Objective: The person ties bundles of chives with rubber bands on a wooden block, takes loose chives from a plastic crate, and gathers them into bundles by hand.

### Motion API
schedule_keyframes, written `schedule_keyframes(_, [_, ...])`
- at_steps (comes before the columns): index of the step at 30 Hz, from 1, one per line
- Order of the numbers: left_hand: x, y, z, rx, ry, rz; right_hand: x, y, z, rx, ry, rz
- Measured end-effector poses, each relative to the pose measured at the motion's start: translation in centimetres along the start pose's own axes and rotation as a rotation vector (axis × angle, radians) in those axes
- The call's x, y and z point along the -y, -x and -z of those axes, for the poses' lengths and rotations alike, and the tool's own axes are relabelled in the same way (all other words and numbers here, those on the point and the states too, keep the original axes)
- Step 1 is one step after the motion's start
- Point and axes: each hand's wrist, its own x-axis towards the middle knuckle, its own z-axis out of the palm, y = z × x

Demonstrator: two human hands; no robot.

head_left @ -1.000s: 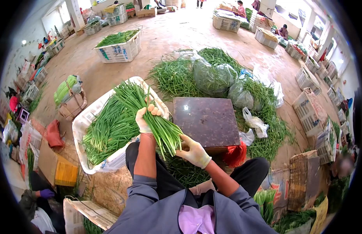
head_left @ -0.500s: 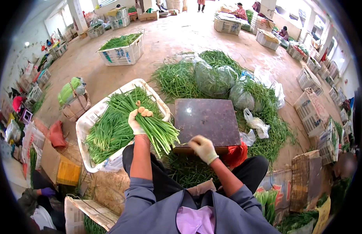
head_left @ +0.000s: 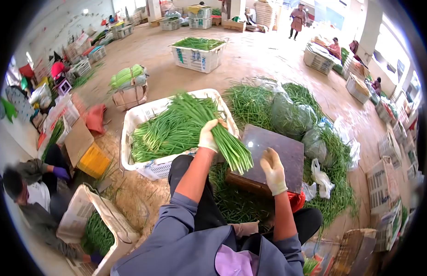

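My left hand, in a pale glove, is wrapped round a bunch of long green stalks. The bunch slants, its pale ends toward the dark box and its leafy tops over the white crate. More green stalks lie heaped in that crate. My right hand, also gloved, hovers over the front of the dark flat-topped box. It holds nothing, and its fingers point up with the thumb a little apart. The two hands do not touch.
Loose greens and filled plastic bags lie behind and right of the box. A co-worker sits at the left beside a tilted crate. Another crate of greens stands farther off. A person stands in the back.
The view has turned left. My right hand has moved away from the stalk ends and its fingers have opened. My left hand has kept the bunch, which has swung over the crate's right side.
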Motion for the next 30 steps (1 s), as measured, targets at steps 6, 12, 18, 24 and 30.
schedule_keyframes(6, [1.0, 1.5, -1.4, 0.107, 0.115, 0.171, 6.6, 0.5, -4.1, 0.167, 0.895, 0.369])
schedule_keyframes(12, [-0.1, 3.0, -2.6, 0.019, 0.091, 0.086, 5.0, 0.6, -4.1, 0.087, 0.764, 0.474])
schedule_keyframes(18, [-0.6, 3.5, -2.5, -0.023, -0.030, 0.098, 8.4, 2.5, -3.0, 0.207, 0.960, 0.282])
schedule_keyframes(24, [6.1, 3.6, -1.4, 0.029, -0.137, 0.195, 2.8, 1.7, -5.3, 0.248, 0.792, 0.114])
schedule_keyframes(30, [11.2, 4.3, -1.0, 0.124, 0.072, 0.394, -5.5, 3.8, -3.1, 0.139, 0.190, -0.004])
